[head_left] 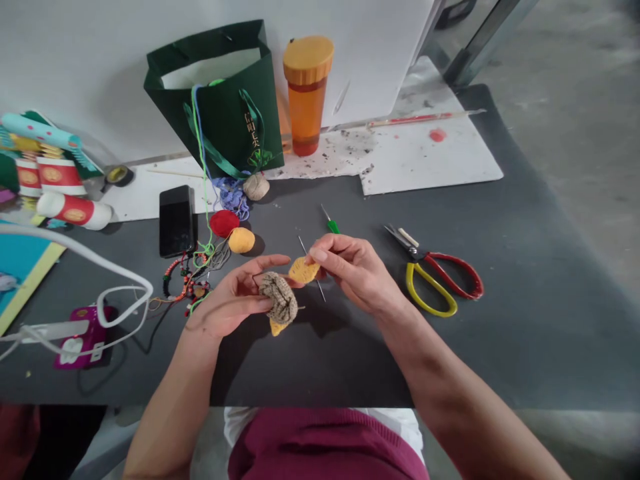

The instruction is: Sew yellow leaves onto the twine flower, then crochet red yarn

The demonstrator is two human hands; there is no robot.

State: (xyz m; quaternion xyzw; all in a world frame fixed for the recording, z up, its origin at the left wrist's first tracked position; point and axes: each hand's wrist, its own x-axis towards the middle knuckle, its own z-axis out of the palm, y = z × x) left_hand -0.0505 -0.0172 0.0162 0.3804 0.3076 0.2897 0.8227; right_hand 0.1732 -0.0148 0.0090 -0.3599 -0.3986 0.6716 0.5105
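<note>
Center frame, your left hand (227, 300) grips a brown crochet piece (281, 299) against curled fingers, while your right hand (350, 270) pinches a yellow crochet piece (303, 270), a needle (319, 288) crossing behind it. At upper center, the green bag (225, 113) reads 信阳毛尖 in gold.

Right now the scene is being taken in from the person's head, the view tipped forward and down, with the bare left hand (225, 303) and bare right hand (353, 270) seen close above a dark grey mat (505, 333).
</note>
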